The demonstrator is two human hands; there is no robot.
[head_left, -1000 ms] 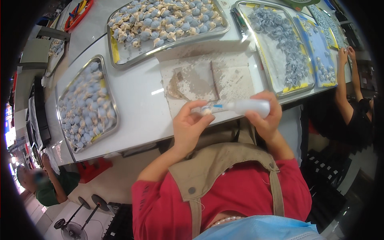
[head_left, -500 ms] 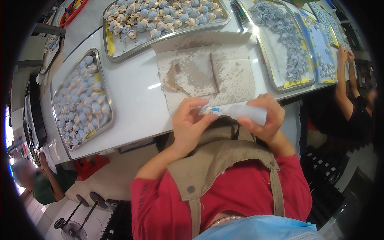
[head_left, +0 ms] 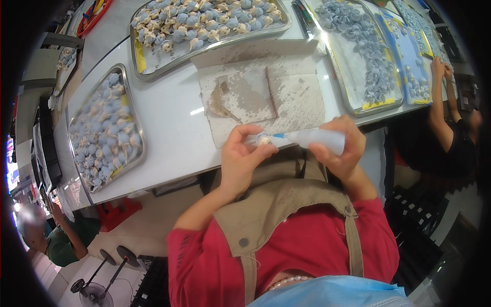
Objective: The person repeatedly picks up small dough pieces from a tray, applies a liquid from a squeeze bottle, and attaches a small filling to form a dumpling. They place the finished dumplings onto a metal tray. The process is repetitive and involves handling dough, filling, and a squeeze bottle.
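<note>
Right hand (head_left: 341, 148) clamped round a soft, light squeeze tube (head_left: 319, 138); left hand (head_left: 244, 158) pinches a small, seemingly fragile piece (head_left: 264, 139) at its nozzle.

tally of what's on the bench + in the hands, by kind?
Metal trays of small pieces: 3
Stained paper sheet: 1
Squeeze bottle, in right hand: 1
Small piece, in left hand: 1
Total: 6

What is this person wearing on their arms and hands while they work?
Both hands, the left hand and the right hand, are bare, with no gloves. Red sleeves are pushed up, leaving the forearms uncovered. A tan apron with straps lies over the red top.
</note>
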